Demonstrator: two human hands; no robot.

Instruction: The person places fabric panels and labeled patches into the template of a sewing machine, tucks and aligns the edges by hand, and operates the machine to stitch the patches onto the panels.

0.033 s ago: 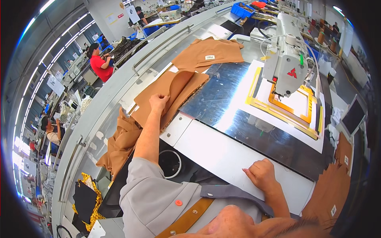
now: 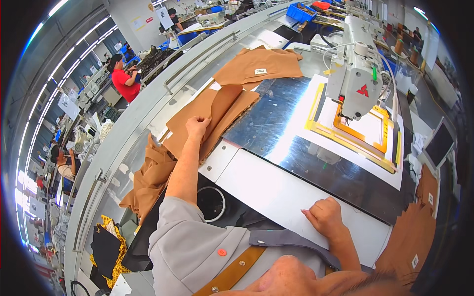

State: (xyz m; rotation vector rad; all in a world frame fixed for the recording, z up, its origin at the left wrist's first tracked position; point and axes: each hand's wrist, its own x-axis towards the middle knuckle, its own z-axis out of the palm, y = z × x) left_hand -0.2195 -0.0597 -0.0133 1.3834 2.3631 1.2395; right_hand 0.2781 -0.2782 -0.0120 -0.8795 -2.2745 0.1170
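Note:
My left hand (image 2: 197,123) pinches the top layer of a stack of tan fabric pieces (image 2: 181,142) lying left of the steel plate (image 2: 269,113); that layer's right part is curled over. My right hand (image 2: 323,217) is held over the white table strip (image 2: 276,187), fingers curled and holding nothing. Behind the stack lies another tan piece (image 2: 237,69) with a white label. A white sewing machine head (image 2: 358,84) stands over a yellow frame (image 2: 313,111) on white sheets.
Crumpled tan fabric (image 2: 153,180) lies left; more brown pieces (image 2: 405,241) lie right beside a monitor (image 2: 437,140). Black and yellow cloth (image 2: 106,249) is at lower left. A co-worker in red (image 2: 124,84) works beyond the grey rail (image 2: 113,143). A blue bin (image 2: 301,13) sits behind.

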